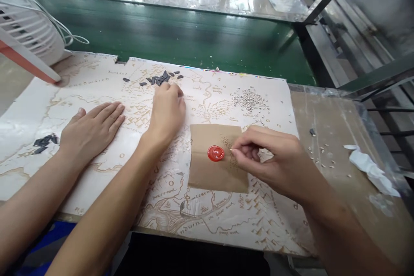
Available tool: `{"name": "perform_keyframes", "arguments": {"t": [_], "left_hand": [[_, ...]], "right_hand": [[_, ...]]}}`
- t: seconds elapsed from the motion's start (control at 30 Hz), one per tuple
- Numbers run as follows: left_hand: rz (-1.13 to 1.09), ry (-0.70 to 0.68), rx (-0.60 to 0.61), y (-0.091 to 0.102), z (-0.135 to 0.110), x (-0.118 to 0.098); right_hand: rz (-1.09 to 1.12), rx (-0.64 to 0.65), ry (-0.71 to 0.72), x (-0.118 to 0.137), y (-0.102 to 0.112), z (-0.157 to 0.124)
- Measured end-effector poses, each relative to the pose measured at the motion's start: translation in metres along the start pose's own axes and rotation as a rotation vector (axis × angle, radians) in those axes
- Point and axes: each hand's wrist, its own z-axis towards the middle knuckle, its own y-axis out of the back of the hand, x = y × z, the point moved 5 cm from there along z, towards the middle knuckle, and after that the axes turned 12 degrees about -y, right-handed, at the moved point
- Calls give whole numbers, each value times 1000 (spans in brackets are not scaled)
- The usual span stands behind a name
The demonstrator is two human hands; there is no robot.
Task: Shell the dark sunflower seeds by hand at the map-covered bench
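My left hand (pixel 168 110) reaches over a pile of small dark grey, flake-like pieces (pixel 158 79), its fingers curled down against the near edge. What its fingertips hold, if anything, is hidden. My right hand (pixel 265 153) is closed in a pinch on a tiny pale piece (pixel 230 150). That piece is just right of a glossy red round disc (pixel 215 153), apart from it. The disc lies on a brown cardboard square (pixel 202 177), where fine brown grains (pixel 225 141) are scattered near my right fingertips. Further back is a spread of tiny pale pieces (pixel 249 100).
A co-worker's hand (pixel 93 129) rests flat at left, beside more dark pieces (pixel 45 142). A white fan (pixel 32 30) stands at the back left. Behind the map-printed sheet (pixel 226 224) runs a green belt (pixel 181 34). Crumpled white tissue (pixel 371 170) lies at right.
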Motion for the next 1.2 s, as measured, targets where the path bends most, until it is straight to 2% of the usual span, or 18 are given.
{"name": "perform_keyframes", "arguments": {"t": [0.1,0.23,0.37,0.53,0.7,0.8,1.0,1.1,1.2], "left_hand": [[-21,41,-40,1,3,5],[23,120,-105,3,5,8],[69,143,-69,4,10,8],[75,93,-51,11,14,5],[39,37,15,15,11,1],[-2,95,42,20,8,-1],[96,237,166,31,4,-7],[118,270,156,33,5,-6],[20,277,151,31,5,-5]], "right_hand": [[32,-44,-44,-12,7,0],[60,-20,-67,-22,3,-3],[102,-3,-90,-22,-1,-5],[136,-25,-138,-25,3,-6],[56,77,-160,-27,-6,-10],[2,114,-150,-26,-14,-11],[-86,73,-141,-26,-18,-5],[-116,81,-134,-25,-17,-3],[-66,59,-163,-25,-11,1]]}}
